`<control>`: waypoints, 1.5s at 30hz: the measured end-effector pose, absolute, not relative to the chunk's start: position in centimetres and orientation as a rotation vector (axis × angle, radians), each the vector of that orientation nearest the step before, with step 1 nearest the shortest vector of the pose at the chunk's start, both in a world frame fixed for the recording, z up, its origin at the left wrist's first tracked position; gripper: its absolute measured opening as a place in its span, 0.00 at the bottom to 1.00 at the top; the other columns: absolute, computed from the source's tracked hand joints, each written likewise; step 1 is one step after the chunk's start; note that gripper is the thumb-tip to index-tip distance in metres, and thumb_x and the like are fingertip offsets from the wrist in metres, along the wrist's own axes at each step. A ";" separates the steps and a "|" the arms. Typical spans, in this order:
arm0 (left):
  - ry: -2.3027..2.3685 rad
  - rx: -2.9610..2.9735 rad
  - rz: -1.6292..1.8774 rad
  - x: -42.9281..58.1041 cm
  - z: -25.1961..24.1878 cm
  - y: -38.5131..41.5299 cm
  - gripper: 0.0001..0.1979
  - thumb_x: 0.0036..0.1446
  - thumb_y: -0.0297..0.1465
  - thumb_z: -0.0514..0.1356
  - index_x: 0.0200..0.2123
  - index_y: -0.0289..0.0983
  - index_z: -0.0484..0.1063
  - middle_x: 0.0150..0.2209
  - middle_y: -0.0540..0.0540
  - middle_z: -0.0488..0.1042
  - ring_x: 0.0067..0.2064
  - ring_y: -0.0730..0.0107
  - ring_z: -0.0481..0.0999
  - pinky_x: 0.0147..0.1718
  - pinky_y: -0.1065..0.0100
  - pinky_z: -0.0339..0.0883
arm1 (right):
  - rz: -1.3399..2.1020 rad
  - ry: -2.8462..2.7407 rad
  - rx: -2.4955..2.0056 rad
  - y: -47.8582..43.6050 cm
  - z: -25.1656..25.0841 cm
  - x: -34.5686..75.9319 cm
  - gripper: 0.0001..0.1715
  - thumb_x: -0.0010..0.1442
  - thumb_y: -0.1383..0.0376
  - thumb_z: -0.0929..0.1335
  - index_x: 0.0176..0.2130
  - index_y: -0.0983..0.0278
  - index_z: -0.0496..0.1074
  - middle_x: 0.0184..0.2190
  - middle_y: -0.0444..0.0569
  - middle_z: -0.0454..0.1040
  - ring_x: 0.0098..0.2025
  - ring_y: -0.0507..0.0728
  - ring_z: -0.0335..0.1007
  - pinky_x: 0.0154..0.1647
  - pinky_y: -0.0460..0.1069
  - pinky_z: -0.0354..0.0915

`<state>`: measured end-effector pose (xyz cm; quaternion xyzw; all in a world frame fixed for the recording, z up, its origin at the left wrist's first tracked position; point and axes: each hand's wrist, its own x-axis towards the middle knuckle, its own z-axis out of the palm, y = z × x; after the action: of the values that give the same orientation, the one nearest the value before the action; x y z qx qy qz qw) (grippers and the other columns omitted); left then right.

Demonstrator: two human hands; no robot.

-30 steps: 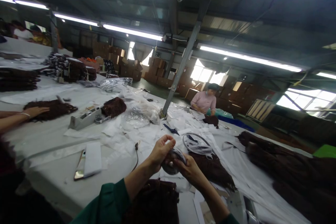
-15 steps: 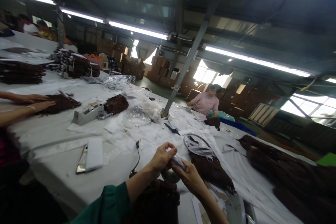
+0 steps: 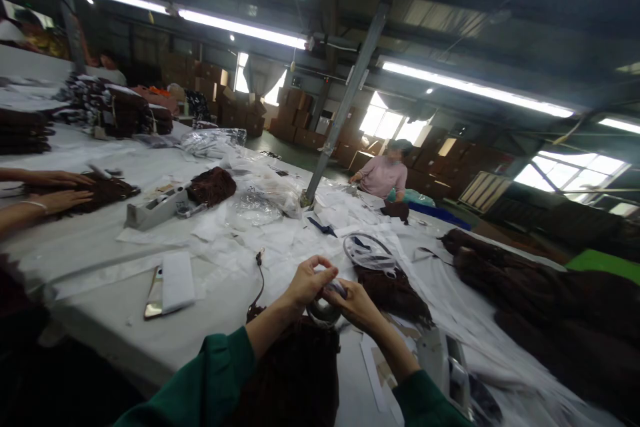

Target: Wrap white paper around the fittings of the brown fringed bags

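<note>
Close in front of me, both hands meet around a round, shiny grey-and-clear ring that looks like a roll of tape point(image 3: 324, 312). My right hand point(image 3: 359, 303) grips its right side, thumb on top. My left hand point(image 3: 305, 287) is closed at its upper left, thumb and forefinger pinched; whether a tape end is between them is too small to see. Beneath lies a folded dark brown garment point(image 3: 295, 373), partly covered by my forearms. A dark cord point(image 3: 261, 277) runs from its upper left. Another brown garment bundle point(image 3: 395, 295) lies right of my hands.
A tape dispenser point(image 3: 443, 360) stands at lower right, another grey dispenser point(image 3: 157, 208) at left. A phone point(image 3: 154, 297) lies beside a white card stack point(image 3: 178, 281). Co-worker's hands point(image 3: 63, 197) press brown cloth at left. A metal post point(image 3: 345, 107) rises mid-table; brown fabric point(image 3: 545, 307) heaps right.
The view has shifted, so the table's things sit slightly further left and up. My hands stay around the roll, with the right sleeve now showing. The co-worker's hands remain on the brown cloth.
</note>
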<state>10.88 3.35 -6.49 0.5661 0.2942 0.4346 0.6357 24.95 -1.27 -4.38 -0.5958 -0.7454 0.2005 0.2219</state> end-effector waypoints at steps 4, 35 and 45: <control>0.737 1.321 0.985 11.1 -8.2 2.9 0.26 0.56 0.53 0.49 0.41 0.36 0.63 0.17 0.57 0.59 0.17 0.75 0.58 0.18 0.74 0.53 | 0.422 -2.093 -1.728 -2.1 -5.8 25.3 0.26 0.63 0.49 0.59 0.32 0.67 0.72 0.24 0.45 0.71 0.27 0.53 0.66 0.27 0.45 0.57; 0.754 1.217 0.611 7.1 -20.3 0.0 0.23 0.52 0.52 0.58 0.27 0.38 0.59 0.21 0.59 0.58 0.12 0.84 0.54 0.10 0.77 0.44 | -0.463 -1.704 -1.998 -16.9 -23.4 26.1 0.24 0.66 0.60 0.60 0.58 0.69 0.61 0.52 0.59 0.69 0.53 0.62 0.64 0.52 0.57 0.63; 0.825 1.075 0.721 8.0 -22.9 -0.9 0.25 0.45 0.53 0.64 0.23 0.36 0.62 0.17 0.57 0.61 0.10 0.82 0.58 0.08 0.77 0.45 | -0.289 -1.394 -2.542 -14.5 -23.4 34.7 0.13 0.61 0.66 0.65 0.44 0.68 0.73 0.40 0.59 0.73 0.43 0.65 0.69 0.45 0.55 0.65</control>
<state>8.03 -0.91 -22.89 0.4865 0.3732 0.3262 0.7195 34.65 -14.54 -23.39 -0.8668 -0.4753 -0.0985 0.1138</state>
